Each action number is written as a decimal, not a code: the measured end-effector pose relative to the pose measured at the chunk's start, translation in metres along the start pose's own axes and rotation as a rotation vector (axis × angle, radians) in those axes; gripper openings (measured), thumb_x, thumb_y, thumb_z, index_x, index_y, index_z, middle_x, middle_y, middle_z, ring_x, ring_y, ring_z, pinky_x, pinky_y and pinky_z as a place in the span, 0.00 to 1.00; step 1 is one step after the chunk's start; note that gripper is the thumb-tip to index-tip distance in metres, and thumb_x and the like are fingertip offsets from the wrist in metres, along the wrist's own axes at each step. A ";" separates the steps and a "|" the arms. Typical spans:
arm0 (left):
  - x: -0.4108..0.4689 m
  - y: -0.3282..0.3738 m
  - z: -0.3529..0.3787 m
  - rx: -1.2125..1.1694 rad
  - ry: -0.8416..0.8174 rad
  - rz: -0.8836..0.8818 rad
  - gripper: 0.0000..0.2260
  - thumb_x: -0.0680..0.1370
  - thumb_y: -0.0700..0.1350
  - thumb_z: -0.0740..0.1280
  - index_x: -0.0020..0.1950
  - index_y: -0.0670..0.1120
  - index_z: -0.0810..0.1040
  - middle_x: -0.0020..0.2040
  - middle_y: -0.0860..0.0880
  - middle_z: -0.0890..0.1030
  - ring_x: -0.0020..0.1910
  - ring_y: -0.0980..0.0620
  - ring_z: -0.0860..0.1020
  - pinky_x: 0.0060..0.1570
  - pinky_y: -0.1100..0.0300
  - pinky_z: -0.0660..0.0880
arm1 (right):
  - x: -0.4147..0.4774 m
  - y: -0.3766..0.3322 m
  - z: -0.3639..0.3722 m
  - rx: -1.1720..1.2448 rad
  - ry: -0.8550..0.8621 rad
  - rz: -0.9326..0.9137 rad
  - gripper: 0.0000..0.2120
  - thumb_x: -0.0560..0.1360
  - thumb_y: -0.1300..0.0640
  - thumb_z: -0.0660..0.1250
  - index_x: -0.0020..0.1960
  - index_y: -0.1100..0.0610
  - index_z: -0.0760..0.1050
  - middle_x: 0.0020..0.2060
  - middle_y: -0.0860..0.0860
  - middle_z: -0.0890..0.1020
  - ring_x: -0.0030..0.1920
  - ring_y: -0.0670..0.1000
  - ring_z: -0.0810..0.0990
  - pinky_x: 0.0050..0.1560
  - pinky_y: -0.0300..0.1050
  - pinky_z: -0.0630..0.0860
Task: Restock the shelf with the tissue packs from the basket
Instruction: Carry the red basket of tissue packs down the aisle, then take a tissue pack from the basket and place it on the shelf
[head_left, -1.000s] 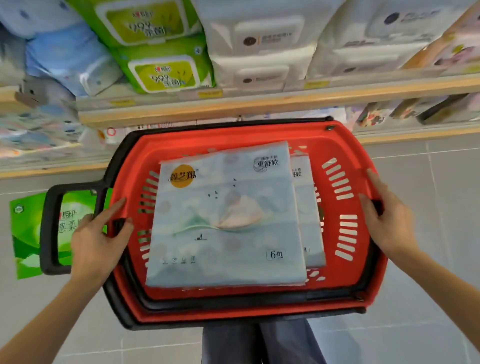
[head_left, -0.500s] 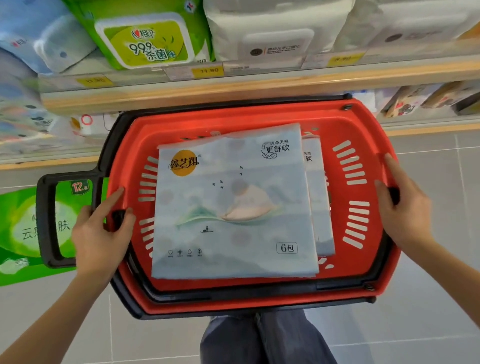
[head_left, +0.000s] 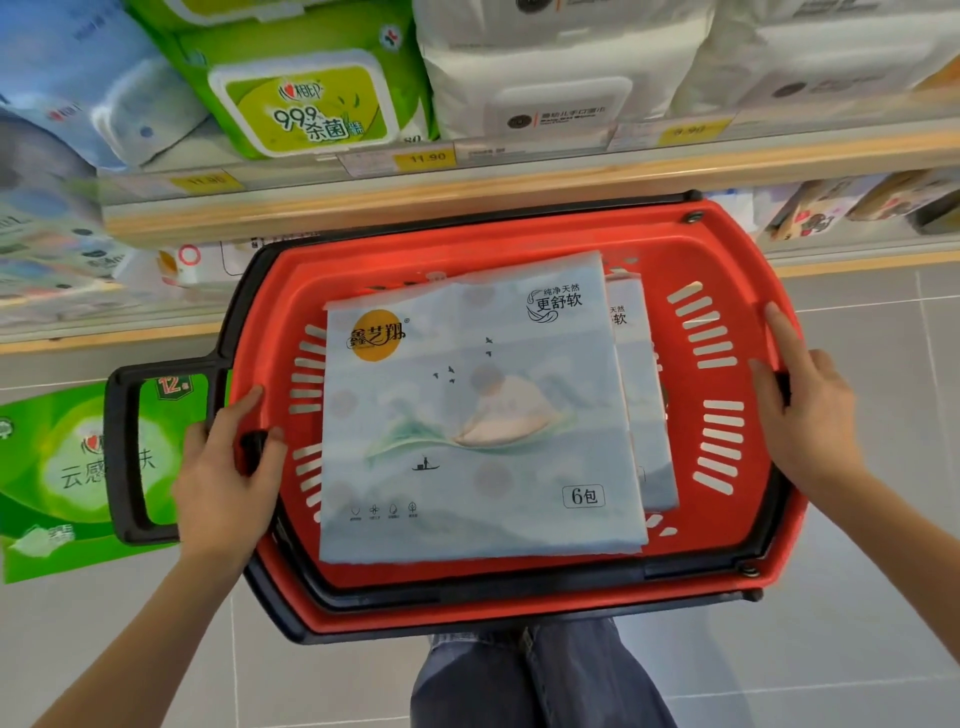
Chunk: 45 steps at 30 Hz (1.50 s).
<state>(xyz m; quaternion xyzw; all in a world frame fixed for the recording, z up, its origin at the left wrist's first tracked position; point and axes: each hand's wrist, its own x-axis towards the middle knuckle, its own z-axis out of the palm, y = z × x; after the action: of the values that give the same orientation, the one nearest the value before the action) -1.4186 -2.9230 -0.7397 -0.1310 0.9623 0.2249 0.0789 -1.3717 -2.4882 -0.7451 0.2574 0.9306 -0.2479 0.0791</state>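
A red basket (head_left: 727, 249) with a black rim and black side handle sits in front of me, over my knees. Inside lies a flat pale blue tissue pack (head_left: 478, 415) with a yellow round logo. A second pack (head_left: 647, 415) of the same kind peeks out from under its right edge. My left hand (head_left: 228, 467) grips the basket's left rim, thumb inside. My right hand (head_left: 805, 415) holds the right rim with the index finger stretched along it. A wooden-edged shelf (head_left: 519, 182) runs just behind the basket.
Green wipe packs (head_left: 301, 104), white packs (head_left: 561, 78) and blue packs (head_left: 78, 78) fill the shelf above, with yellow price tags on its edge. A lower shelf (head_left: 857, 208) holds more packs at right. A green pack (head_left: 52, 467) lies at left on grey floor tiles.
The shelf and its goods have slid down and grown in the view, and the basket sits closer under the shelf edge. Both hands keep the same grip on the rims.
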 end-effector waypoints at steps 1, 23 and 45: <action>0.000 0.002 -0.002 0.015 -0.032 -0.003 0.21 0.75 0.50 0.64 0.68 0.52 0.69 0.54 0.37 0.73 0.49 0.37 0.74 0.49 0.50 0.69 | 0.000 -0.002 -0.002 -0.025 -0.019 0.013 0.24 0.79 0.50 0.52 0.74 0.45 0.52 0.54 0.65 0.72 0.45 0.57 0.73 0.47 0.54 0.74; -0.024 0.043 -0.058 -0.104 -0.401 0.180 0.27 0.73 0.50 0.67 0.71 0.50 0.65 0.73 0.39 0.61 0.75 0.44 0.56 0.68 0.58 0.55 | -0.047 -0.096 -0.051 -0.109 -0.406 -0.171 0.29 0.76 0.52 0.61 0.74 0.51 0.53 0.70 0.59 0.64 0.64 0.61 0.71 0.63 0.55 0.68; -0.018 0.044 0.012 -0.465 -0.564 -0.110 0.38 0.68 0.55 0.73 0.73 0.62 0.56 0.71 0.55 0.63 0.70 0.57 0.63 0.70 0.56 0.61 | -0.053 -0.089 0.025 0.243 -0.443 -0.225 0.43 0.65 0.34 0.62 0.74 0.42 0.46 0.67 0.45 0.64 0.67 0.44 0.61 0.62 0.42 0.62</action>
<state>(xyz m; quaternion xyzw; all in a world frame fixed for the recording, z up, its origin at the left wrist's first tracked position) -1.4128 -2.8759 -0.7283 -0.1297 0.8175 0.4601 0.3212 -1.3723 -2.5905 -0.7152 0.0995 0.8768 -0.4150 0.2215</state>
